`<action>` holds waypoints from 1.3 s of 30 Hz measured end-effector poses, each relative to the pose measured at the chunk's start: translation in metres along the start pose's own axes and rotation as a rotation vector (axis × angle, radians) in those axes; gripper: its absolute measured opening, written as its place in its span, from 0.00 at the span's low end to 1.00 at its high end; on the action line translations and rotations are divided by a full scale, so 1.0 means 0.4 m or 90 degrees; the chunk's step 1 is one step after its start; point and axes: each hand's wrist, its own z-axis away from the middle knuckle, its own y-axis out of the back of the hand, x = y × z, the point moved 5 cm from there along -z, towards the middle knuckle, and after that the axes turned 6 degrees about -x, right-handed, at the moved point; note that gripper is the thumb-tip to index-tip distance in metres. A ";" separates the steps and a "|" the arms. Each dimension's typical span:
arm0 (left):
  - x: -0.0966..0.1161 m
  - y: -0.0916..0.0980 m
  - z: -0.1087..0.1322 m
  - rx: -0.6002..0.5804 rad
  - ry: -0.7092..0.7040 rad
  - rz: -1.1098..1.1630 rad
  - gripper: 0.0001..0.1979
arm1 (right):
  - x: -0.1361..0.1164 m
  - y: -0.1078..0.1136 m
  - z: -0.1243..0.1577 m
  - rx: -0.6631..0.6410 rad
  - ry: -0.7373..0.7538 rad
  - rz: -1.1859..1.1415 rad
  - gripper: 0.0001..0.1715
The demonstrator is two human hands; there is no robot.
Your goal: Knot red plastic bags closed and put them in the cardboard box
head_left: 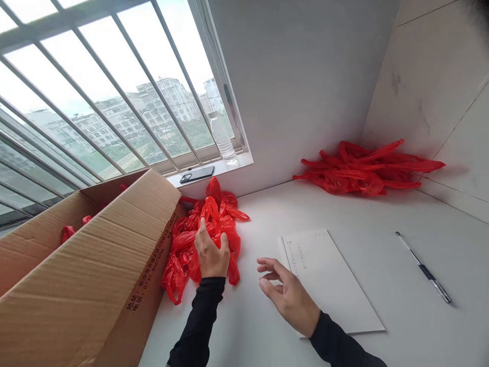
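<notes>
A heap of knotted red plastic bags (187,239) lies on the white table against the cardboard box. Over its right side is my left hand (211,255), thumb and index finger apart; whether the fingertips touch the bags cannot be made out. My right hand (292,295) hovers at the left edge of an open notebook (340,285), its fingers curved and the thumb apart, holding nothing. Some handwriting or print shows at the notebook's upper left. To the right of the notebook rests a black-gripped pen (424,267).
A tall open cardboard box (126,239) with red bags inside fills the left. Flattened red plastic bags (362,171) lie in the far right corner. On the windowsill are a phone (197,174) and a clear water bottle (222,140), beside a barred window.
</notes>
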 end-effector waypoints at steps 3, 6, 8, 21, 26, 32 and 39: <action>0.019 -0.065 0.059 -0.114 -0.122 -0.215 0.28 | 0.000 0.006 -0.005 0.015 0.001 0.016 0.16; -0.020 -0.124 0.079 -0.217 -0.100 -0.325 0.28 | 0.009 0.007 -0.010 0.024 0.001 0.022 0.15; -0.041 -0.142 0.076 -0.249 -0.086 -0.343 0.27 | 0.017 0.007 -0.013 0.027 -0.002 0.024 0.14; -0.002 -0.131 0.032 -0.260 -0.102 -0.301 0.25 | 0.017 0.032 -0.045 0.066 0.029 0.009 0.12; 0.059 -0.073 0.092 -0.143 -0.212 -0.033 0.22 | 0.009 0.066 -0.064 0.108 0.046 -0.009 0.12; 0.052 -0.077 0.211 -0.162 -0.208 0.151 0.15 | -0.005 0.107 -0.065 0.147 0.049 -0.075 0.12; 0.004 -0.084 0.222 -0.146 -0.168 0.251 0.12 | -0.031 0.402 -0.128 0.408 0.059 -0.177 0.18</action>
